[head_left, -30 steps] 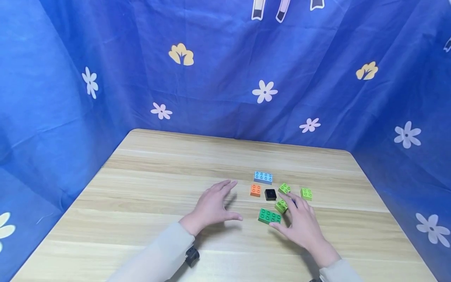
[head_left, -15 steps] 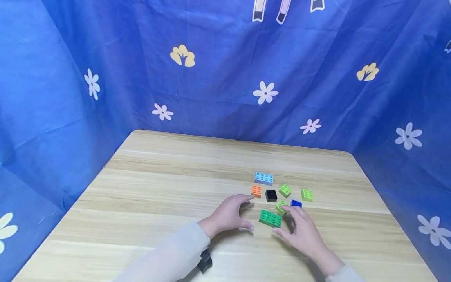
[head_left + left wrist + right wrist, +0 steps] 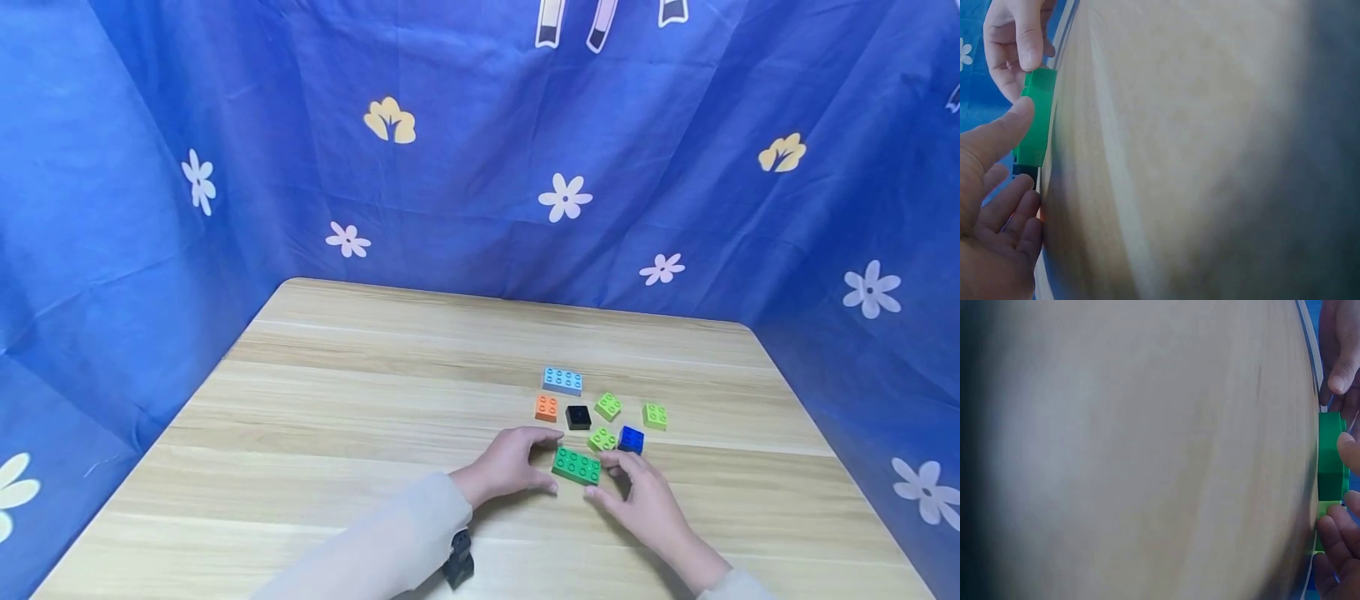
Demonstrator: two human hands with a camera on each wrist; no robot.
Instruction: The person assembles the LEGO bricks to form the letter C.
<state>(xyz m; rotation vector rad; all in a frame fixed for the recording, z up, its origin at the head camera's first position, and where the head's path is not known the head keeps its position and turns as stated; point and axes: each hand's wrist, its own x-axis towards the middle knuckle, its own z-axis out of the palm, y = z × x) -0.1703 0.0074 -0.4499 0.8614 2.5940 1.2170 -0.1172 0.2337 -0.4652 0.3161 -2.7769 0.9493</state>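
Wooden tabletop (image 3: 337,375) is supporting a green brick (image 3: 577,465), left hand (image 3: 510,465) and right hand (image 3: 645,500) flanking it, both loosely spread, apparently for two-sided access

Here on the table (image 3: 300,400), the nearest brick (image 3: 576,466) sits between my left hand (image 3: 510,462) and right hand (image 3: 645,504); six more bricks (image 3: 578,418) lie behind it, the farthest brick (image 3: 562,381) behind those, the curtain (image 3: 465,167) beyond.

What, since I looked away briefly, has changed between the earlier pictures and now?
The left hand moved rightward and back, to the left end of the long green brick. The right hand drew back slightly, uncovering the dark blue brick. No grip is clear; no brick visibly moved.
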